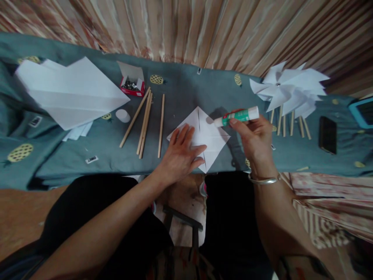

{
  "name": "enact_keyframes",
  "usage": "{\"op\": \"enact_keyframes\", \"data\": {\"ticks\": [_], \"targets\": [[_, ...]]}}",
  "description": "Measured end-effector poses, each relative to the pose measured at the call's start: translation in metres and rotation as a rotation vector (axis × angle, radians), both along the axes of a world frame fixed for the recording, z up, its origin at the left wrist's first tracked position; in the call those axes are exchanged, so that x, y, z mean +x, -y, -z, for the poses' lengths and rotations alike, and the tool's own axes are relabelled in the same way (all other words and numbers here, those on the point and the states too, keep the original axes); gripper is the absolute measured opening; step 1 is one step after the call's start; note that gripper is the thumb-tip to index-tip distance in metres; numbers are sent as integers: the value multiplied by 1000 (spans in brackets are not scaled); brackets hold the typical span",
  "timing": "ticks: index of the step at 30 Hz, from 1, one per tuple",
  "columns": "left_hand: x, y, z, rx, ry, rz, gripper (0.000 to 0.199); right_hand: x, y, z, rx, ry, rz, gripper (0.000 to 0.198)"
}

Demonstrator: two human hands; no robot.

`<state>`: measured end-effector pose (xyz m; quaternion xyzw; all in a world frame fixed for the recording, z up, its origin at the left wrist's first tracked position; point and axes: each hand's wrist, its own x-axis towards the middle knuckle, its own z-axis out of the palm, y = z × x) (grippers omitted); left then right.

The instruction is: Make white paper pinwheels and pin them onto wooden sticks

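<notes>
A white paper square (211,142), turned like a diamond, lies in front of me with slits running in from its corners. My left hand (182,153) rests spread on its left and lower part, fingers apart, pressing it to the cloth. In my right hand (255,136) is a green and white glue stick (240,116), held sideways. Its uncapped tip points left and is at the upper right edge of the paper; whether it touches I cannot tell. A round white cap (122,115) lies to the left, beside several wooden sticks (145,124).
White paper sheets (70,91) lie at the left. Behind the sticks stands an open red box (135,88) of small metal pieces. Paper pinwheels (291,87) on sticks are piled at the right, near a dark phone (327,135) and a blue-framed device (363,112). Curtains hang behind the table.
</notes>
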<state>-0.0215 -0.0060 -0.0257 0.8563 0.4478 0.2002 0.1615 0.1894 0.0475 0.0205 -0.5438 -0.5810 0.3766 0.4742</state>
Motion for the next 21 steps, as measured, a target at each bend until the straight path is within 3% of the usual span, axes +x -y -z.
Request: {"op": "enact_keyframes", "data": {"ticks": [7, 12, 14, 17, 19, 21], "targets": [[-3, 1, 7, 34, 23, 11, 51, 6, 0, 4, -232, -434, 101, 18], [-15, -3, -5, 109, 58, 2, 53, 3, 5, 1, -331, -628, 123, 21], [-31, -8, -14, 187, 82, -89, 48, 2, 6, 1, -344, -677, 84, 23], [-72, -16, -25, 302, 110, -381, 44, -1, 9, 2, -345, -746, 43, 23], [-103, -20, -26, 314, 101, -588, 46, -4, 11, 3, -341, -774, 56, 23], [-128, -24, -20, 269, 94, -704, 46, -7, 14, 3, -332, -782, 57, 23]]}}
